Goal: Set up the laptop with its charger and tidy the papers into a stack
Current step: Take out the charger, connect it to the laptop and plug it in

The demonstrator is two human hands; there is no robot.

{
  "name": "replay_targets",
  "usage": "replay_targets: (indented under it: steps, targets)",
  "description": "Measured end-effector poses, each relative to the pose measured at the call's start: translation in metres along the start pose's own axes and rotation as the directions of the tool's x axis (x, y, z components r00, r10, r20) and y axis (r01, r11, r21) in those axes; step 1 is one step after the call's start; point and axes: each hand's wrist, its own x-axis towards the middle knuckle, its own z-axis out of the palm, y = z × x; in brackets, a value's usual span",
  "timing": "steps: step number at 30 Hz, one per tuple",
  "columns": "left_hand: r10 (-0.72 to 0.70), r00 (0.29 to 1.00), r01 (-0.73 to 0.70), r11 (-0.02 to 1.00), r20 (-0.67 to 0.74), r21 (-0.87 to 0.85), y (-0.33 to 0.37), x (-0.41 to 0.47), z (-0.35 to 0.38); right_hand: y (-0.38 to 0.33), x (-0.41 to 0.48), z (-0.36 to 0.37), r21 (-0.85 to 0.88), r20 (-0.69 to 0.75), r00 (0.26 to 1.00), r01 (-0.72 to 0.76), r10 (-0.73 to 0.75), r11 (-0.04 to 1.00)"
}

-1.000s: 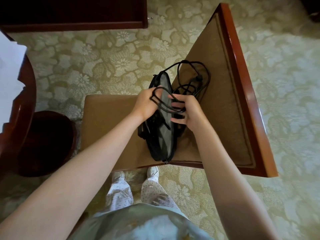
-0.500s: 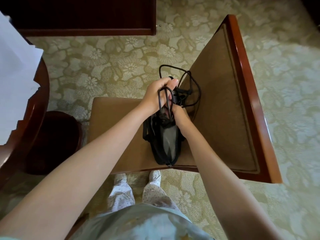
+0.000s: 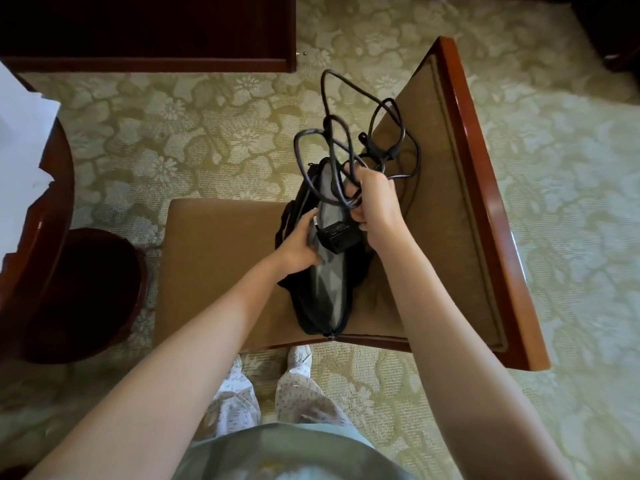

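Note:
A black laptop bag (image 3: 322, 289) stands open on the brown chair seat (image 3: 221, 258). My right hand (image 3: 375, 206) grips a tangled bundle of black charger cable (image 3: 329, 140) above the bag's mouth, and the black power brick (image 3: 337, 235) hangs just below that fist. My left hand (image 3: 298, 242) holds the bag's left edge, fingers curled over the rim. White papers (image 3: 20, 133) lie on the dark wooden table at the far left. No laptop shows; the bag's inside is dark.
The chair has a red-brown wooden frame (image 3: 485, 188) on the right. A round dark wooden bin (image 3: 79, 292) stands on the floral carpet left of the seat. A dark cabinet (image 3: 149, 29) lines the top. My feet (image 3: 298, 355) are below the seat.
My right hand has lifted the cable bundle and power brick up out of the bag. My left hand let go of the cables and dropped to the bag's left edge.

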Motion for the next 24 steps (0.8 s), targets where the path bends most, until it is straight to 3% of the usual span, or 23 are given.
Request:
replay_targets:
  steps: [2,4,6,9,10,11,13,15,18,21,24]
  targets:
    - [0.010,1.000,-0.010,0.998,0.004,0.057,0.001,0.006,0.008,-0.005,-0.004,-0.005,0.043,0.030,0.999,-0.044,0.043,0.998]
    - [0.024,0.998,-0.006,0.951,-0.053,0.310,-0.007,0.013,0.009,-0.008,-0.010,-0.005,0.140,0.071,0.997,-0.044,0.034,0.989]
    - [0.082,0.996,-0.057,0.820,-0.019,0.570,-0.017,0.017,0.006,-0.011,-0.016,-0.006,0.183,0.089,0.996,-0.040,0.024,0.982]
    - [0.048,0.986,-0.003,0.962,-0.159,0.274,-0.023,0.021,0.000,-0.011,-0.017,-0.007,0.188,0.152,0.985,-0.109,0.081,0.976]
    - [0.083,0.980,-0.016,0.939,-0.181,0.344,-0.026,0.019,-0.004,-0.011,-0.016,-0.007,0.199,0.183,0.976,-0.152,0.116,0.968]
    - [0.163,0.970,-0.044,0.848,-0.181,0.528,-0.027,0.016,-0.012,-0.011,-0.015,-0.006,0.185,0.188,0.972,-0.177,0.142,0.967]
    - [0.265,0.949,-0.098,0.764,-0.172,0.638,-0.016,0.008,-0.021,-0.003,-0.010,0.000,0.067,0.155,0.968,-0.208,0.195,0.976]
    - [0.269,0.951,-0.132,0.795,-0.150,0.592,-0.009,0.000,-0.024,0.006,-0.006,0.011,-0.065,0.145,0.943,-0.294,0.301,0.953]
    - [0.381,0.912,-0.250,0.809,-0.151,0.532,0.005,-0.011,-0.029,0.019,0.005,0.023,-0.077,0.133,0.911,-0.384,0.391,0.920]
    - [0.426,0.886,-0.314,0.841,-0.182,0.440,0.005,-0.021,-0.038,0.034,0.015,0.023,-0.075,0.115,0.943,-0.305,0.312,0.950]
    - [0.487,0.863,-0.357,0.774,-0.131,0.523,0.010,-0.025,-0.039,0.051,0.015,0.021,0.128,0.252,0.959,-0.167,0.131,0.978]
